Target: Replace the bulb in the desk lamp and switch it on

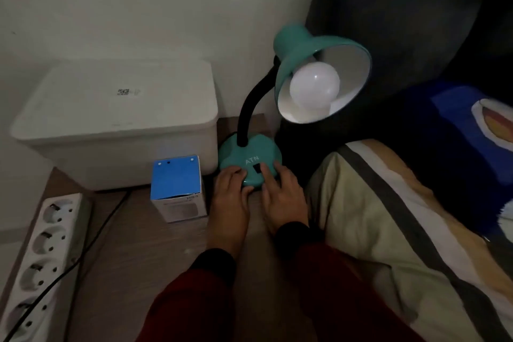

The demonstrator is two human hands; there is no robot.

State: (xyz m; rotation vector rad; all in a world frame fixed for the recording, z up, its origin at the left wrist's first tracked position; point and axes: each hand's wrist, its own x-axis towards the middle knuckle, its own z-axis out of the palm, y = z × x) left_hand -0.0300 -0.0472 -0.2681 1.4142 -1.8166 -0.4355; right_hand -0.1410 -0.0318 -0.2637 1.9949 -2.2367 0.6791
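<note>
A teal desk lamp stands on the wooden table, its shade (pixel 299 44) tilted toward me on a black gooseneck. A white round bulb (pixel 315 85) sits in the shade and is unlit. On the lamp base (pixel 249 158) there is a black rocker switch (pixel 257 169). My left hand (pixel 231 197) rests against the base's front left edge, fingers laid on it. My right hand (pixel 283 194) lies on the base's front right, with a finger right beside the switch. A blue-topped bulb box (pixel 177 187) stands left of the base.
A white lidded plastic box (pixel 116 119) stands at the back left against the wall. A white power strip (pixel 41 253) with a black cable lies along the table's left edge. A bed with a striped cover (pixel 388 230) and a blue pillow borders the right.
</note>
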